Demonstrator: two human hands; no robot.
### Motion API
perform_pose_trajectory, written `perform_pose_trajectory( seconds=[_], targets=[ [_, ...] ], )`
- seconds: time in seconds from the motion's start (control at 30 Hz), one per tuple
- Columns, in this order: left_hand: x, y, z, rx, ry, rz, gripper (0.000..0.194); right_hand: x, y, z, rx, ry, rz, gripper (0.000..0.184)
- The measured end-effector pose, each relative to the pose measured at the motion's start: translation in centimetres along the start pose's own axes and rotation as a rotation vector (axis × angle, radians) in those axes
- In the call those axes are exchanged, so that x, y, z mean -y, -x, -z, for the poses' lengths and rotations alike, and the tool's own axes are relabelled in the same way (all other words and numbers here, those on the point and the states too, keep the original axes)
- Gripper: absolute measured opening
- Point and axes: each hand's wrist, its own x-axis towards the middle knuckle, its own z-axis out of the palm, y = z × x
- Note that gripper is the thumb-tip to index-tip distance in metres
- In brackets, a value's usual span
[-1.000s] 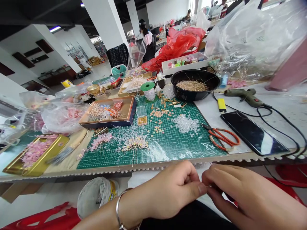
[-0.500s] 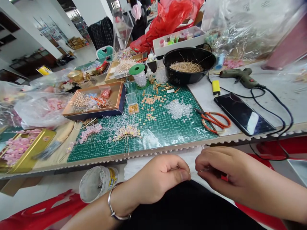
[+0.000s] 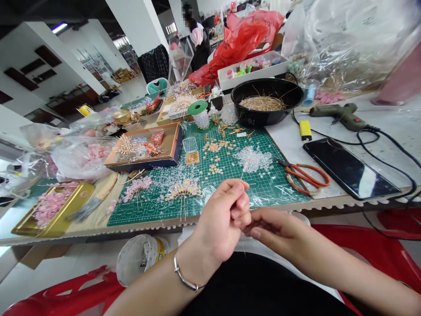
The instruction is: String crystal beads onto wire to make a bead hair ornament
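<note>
My left hand (image 3: pixel 221 219), with a silver bangle on its wrist, is closed in a pinch at the table's front edge. From its fingertips a thin wire pin with a small bead (image 3: pixel 245 166) sticks up. My right hand (image 3: pixel 274 228) is closed just below and to the right, its fingertips meeting the left hand's fingers. What the right hand pinches is too small to make out. Both hands hover in front of a green cutting mat (image 3: pixel 230 184) strewn with clear beads (image 3: pixel 253 158) and a beaded hair comb (image 3: pixel 182 191).
Orange-handled scissors (image 3: pixel 304 175), a phone (image 3: pixel 350 169), a yellow lighter (image 3: pixel 305 130) and a corded glue gun (image 3: pixel 338 115) lie right of the mat. A black bowl of straw-like wire (image 3: pixel 266 105), a wooden tray (image 3: pixel 146 149) and a gold tin (image 3: pixel 54 210) hold parts. People work farther back.
Both hands have risen from my lap to the table's edge. My left hand has turned upward, and the thin beaded pin now shows above its fingertips. The hands are touching again.
</note>
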Motion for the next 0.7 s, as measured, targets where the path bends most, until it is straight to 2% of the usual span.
perform_pose_trajectory(
  seconds=[0.17, 0.4, 0.57, 0.7],
  targets=[
    [0.2, 0.4, 0.3, 0.007, -0.058, -0.032, 0.007, -0.8, 0.0, -1.0, 0.014, -0.122, -0.046, 0.019],
    [0.6, 0.5, 0.7, 0.004, -0.040, -0.049, 0.007, -1.7, 0.4, -1.5, 0.078, -0.107, -0.130, 0.009],
    [0.7, 0.2, 0.7, 0.007, -0.021, -0.054, 0.007, -2.0, 0.1, -1.6, 0.098, -0.191, -0.149, 0.025],
    [0.7, 0.1, 0.7, 0.002, 0.028, -0.065, 0.006, -2.4, -0.2, -1.5, 0.122, -0.215, -0.158, 0.029]
  ],
)
